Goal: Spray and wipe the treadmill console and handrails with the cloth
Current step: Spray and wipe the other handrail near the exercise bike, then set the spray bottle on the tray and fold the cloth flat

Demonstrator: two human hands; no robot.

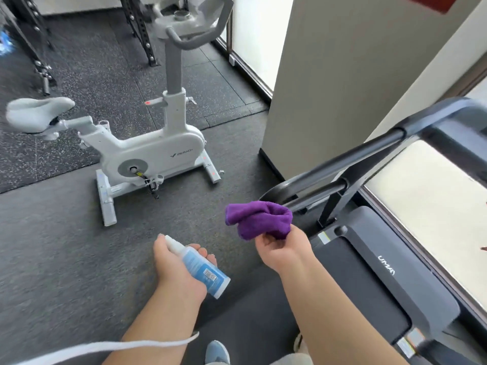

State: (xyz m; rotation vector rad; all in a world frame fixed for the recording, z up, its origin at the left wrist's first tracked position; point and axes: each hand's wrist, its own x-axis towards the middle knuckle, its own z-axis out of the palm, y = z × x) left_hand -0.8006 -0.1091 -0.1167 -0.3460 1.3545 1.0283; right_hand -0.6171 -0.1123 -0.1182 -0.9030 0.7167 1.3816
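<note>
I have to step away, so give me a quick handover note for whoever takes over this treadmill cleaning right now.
Left hand: holds the spray bottle, nozzle pointing away from the treadmill.
Right hand: grips the bunched purple cloth, just short of the handrail.
Done: no wiping contact visible; whether anything was sprayed cannot be told.
Left: spray, then wipe console and handrails.

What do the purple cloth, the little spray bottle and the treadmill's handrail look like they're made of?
The cloth looks like soft microfibre or terry: its surface is fuzzy and matte, and it bunches limply in the right hand. The spray bottle in the left hand seems plastic: smooth white body, glossy blue printed label. The handrail looks like a dark tube with a slight sheen, probably painted metal or a foam grip; motion blur leaves that open.
</note>
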